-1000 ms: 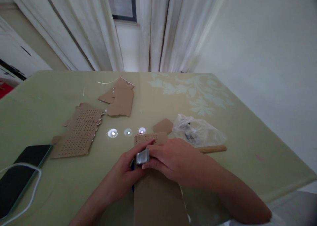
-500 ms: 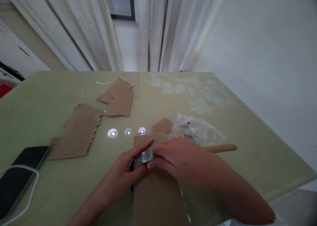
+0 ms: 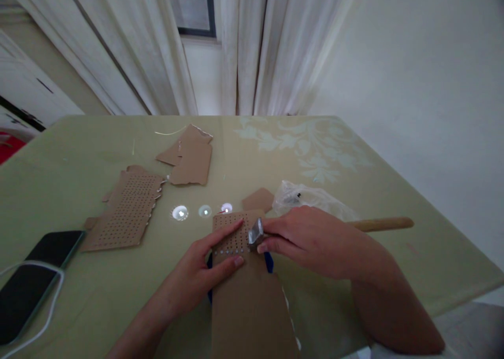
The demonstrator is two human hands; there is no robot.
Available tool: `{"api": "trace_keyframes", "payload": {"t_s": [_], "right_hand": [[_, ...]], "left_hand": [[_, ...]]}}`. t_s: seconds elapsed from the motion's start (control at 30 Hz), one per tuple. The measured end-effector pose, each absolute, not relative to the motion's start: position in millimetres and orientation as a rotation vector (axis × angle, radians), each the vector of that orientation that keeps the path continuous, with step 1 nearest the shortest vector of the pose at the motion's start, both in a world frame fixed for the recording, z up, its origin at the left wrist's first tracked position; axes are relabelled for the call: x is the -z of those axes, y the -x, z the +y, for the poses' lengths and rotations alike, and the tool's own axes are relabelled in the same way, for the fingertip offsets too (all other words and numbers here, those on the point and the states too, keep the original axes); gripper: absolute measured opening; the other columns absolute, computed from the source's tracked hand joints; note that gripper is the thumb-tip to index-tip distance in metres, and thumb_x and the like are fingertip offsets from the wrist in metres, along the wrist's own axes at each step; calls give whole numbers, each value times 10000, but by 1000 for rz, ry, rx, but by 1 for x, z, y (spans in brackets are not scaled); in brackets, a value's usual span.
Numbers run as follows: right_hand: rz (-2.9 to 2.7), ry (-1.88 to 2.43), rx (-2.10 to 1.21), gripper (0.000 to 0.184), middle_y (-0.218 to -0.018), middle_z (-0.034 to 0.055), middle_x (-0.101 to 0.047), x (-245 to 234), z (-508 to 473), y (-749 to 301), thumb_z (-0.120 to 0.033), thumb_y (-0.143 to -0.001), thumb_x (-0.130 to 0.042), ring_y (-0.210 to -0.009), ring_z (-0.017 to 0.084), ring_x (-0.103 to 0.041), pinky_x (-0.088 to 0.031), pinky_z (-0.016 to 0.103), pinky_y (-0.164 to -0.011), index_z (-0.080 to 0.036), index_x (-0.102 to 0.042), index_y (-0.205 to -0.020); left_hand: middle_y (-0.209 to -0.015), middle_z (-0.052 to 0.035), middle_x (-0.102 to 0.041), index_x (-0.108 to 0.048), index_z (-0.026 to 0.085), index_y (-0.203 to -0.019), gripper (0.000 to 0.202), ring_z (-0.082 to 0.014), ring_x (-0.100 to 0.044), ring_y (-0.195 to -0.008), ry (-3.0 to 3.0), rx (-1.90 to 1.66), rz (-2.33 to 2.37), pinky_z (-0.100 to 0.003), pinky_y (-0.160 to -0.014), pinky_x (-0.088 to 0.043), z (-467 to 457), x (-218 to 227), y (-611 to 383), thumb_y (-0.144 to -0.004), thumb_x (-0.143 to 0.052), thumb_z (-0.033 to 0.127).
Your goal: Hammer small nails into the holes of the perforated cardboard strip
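Note:
A long cardboard strip (image 3: 246, 301) lies in front of me, its far end full of small holes. My left hand (image 3: 205, 267) presses flat on it, fingers spread beside the holes. My right hand (image 3: 305, 238) is closed around a hammer just behind its metal head (image 3: 255, 234), which sits at the right edge of the perforated part. The wooden handle (image 3: 384, 224) sticks out to the right behind my wrist. Something blue (image 3: 269, 261) shows under the strip.
A perforated cardboard sheet (image 3: 126, 212) lies at the left, plain cardboard pieces (image 3: 191, 157) beyond it. A clear plastic bag (image 3: 311, 201) lies behind my right hand. A dark phone (image 3: 33, 277) with a white cable (image 3: 39, 327) lies at the near left. The green table (image 3: 354, 154) ends at the right.
My right hand has slid the hammer head from the strip's middle to its right edge, uncovering the rows of holes. The handle now reaches farther right. My left hand stays on the cardboard.

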State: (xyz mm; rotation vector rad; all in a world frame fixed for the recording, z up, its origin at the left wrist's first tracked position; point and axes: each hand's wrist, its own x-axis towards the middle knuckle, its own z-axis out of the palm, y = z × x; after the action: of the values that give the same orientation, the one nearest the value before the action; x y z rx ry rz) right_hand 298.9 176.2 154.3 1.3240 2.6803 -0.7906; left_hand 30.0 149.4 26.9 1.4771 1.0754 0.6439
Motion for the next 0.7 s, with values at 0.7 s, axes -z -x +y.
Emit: {"api": "trace_keyframes", "payload": {"t_s": [0.7], "right_hand": [[2981, -1501, 1007, 194, -974, 31, -831, -141, 174, -271, -329, -1151, -624, -846, 203, -723, -428, 297, -762, -218, -773, -1092]], "left_hand": [[-1442, -85, -798, -754, 242, -1455, 502, -331, -753, -1297, -1594, -814, 1128, -484, -1191, -564, 149, -27, -39, -1038, -717, 520]]}}
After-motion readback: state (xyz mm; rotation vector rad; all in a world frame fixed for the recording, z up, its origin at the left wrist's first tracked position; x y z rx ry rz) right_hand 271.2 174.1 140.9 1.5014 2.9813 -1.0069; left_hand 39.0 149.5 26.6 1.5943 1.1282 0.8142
